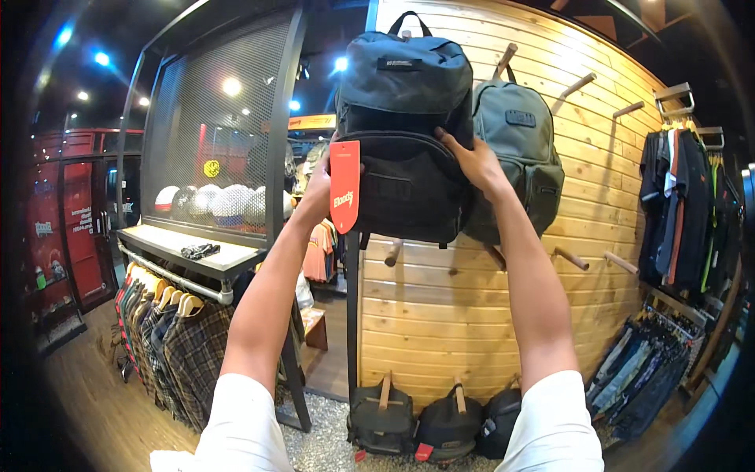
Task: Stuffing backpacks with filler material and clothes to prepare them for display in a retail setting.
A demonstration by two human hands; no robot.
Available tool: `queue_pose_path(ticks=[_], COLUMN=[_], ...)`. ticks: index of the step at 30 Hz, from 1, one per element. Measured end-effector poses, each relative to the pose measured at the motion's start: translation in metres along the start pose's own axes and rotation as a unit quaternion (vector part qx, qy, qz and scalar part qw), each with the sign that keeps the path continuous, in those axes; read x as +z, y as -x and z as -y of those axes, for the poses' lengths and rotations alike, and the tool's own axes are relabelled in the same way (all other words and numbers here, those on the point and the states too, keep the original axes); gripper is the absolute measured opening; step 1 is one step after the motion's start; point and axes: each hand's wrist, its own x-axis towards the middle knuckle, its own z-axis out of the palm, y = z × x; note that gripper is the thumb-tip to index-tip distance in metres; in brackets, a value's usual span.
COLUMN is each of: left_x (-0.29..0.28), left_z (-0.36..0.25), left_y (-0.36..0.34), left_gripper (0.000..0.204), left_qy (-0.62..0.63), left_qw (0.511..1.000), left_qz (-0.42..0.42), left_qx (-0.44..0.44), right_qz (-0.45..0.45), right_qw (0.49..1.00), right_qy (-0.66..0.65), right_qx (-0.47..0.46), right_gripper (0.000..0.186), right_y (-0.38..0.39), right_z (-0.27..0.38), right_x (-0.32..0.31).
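A black backpack (409, 90) is raised upright before me, its top handle by a peg on the wooden wall. On its right side my right hand (476, 164) grips the edge, thumb lying over the front pocket. At the lower left side, my left hand (318, 187) is closed on the bag, its fingers mostly hidden behind a red hang tag (344, 189). The tag dangles across the bag's front left. Just behind and to the right, a grey-green backpack (519, 141) hangs on the same wall, partly covered by my right hand and the black one.
Wooden pegs (578, 85) stick out of the plank wall (440, 315). Several bags (448, 425) sit along its foot. Hanging shirts (684, 204) and trousers (641, 377) are at right. At left stand a mesh cabinet with caps (208, 204) and a rail of plaid shirts (197, 346).
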Motion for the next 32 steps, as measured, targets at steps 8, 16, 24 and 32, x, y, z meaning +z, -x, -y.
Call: queue_pose_path(ticks=[8, 16, 24, 32], left_x=[-0.011, -0.02, -0.011, -0.016], left_z=[0.037, 0.096, 0.124, 0.141], left_y=[-0.052, -0.055, 0.033, 0.193], left_gripper=[0.065, 0.049, 0.053, 0.055], left_qy=[0.015, 0.109, -0.014, -0.001], left_qw=[0.998, 0.987, 0.999, 0.994], left_qz=[-0.035, -0.055, -0.039, -0.019], left_qx=[0.045, -0.109, -0.013, -0.109], right_qz=[0.034, 0.004, -0.047, -0.024], right_qw=[0.998, 0.997, 0.995, 0.986], right_qy=[0.039, 0.054, -0.076, -0.09], right_qx=[0.026, 0.052, 0.049, 0.136], right_gripper=[0.101, 0.101, 0.066, 0.053], right_y=[-0.058, -0.084, -0.003, 0.167], right_z=[-0.022, -0.103, -0.157, -0.162], right_x=[0.02, 0.043, 0.069, 0.057])
